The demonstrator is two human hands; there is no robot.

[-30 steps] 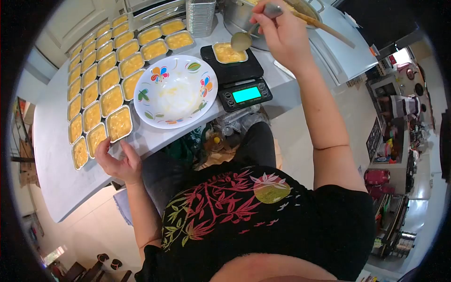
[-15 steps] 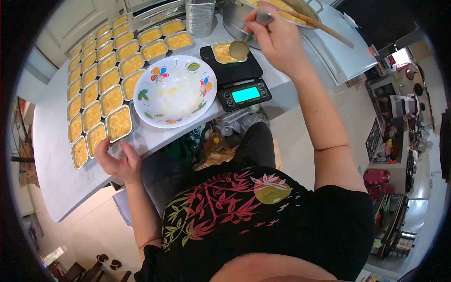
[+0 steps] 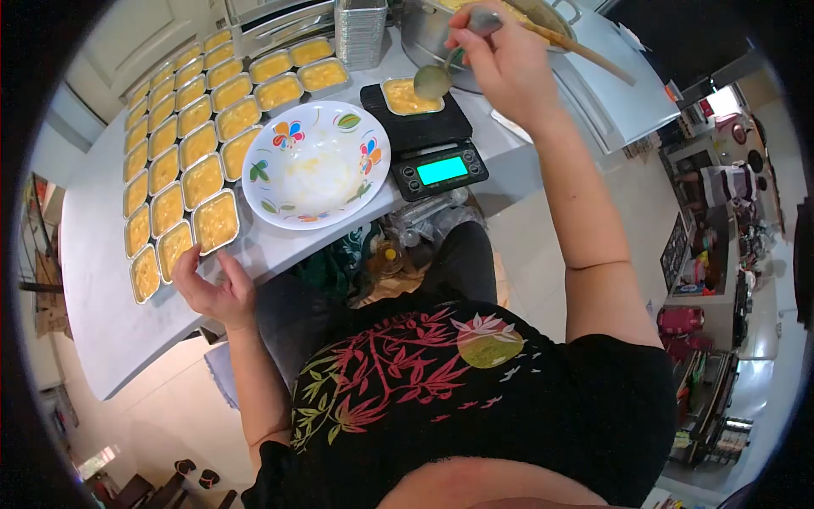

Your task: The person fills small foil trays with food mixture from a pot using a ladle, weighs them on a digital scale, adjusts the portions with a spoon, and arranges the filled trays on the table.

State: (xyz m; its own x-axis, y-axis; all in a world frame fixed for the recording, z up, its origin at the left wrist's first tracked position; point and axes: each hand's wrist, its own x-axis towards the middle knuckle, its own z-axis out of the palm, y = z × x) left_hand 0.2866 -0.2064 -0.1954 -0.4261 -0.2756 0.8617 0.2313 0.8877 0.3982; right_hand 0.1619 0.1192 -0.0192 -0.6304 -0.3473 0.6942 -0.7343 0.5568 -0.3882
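My right hand (image 3: 513, 72) grips a metal ladle (image 3: 432, 82) by its handle. The ladle's bowl hangs over the right side of a small foil tin (image 3: 402, 97) of yellow, lumpy mixture. That tin stands on the black platform of a digital kitchen scale (image 3: 441, 170) with a lit blue-green display. At the table's front edge, my left hand (image 3: 219, 295) has thumb and fingers apart and holds nothing. Its fingertips are beside the nearest filled foil tins (image 3: 216, 222); whether they touch is unclear.
Rows of filled tins cover the table's (image 3: 102, 339) left part. A white flowered bowl (image 3: 280, 204) with yellow residue sits between them and the scale. Behind stand stacked foil tins (image 3: 358, 38) and a large metal pot (image 3: 420, 38) of yellow mixture, a wooden utensil (image 3: 585, 55) across it.
The ladle has risen slightly over the tin on the scale, and my right hand has shifted a little to the right. My left hand stays in place.
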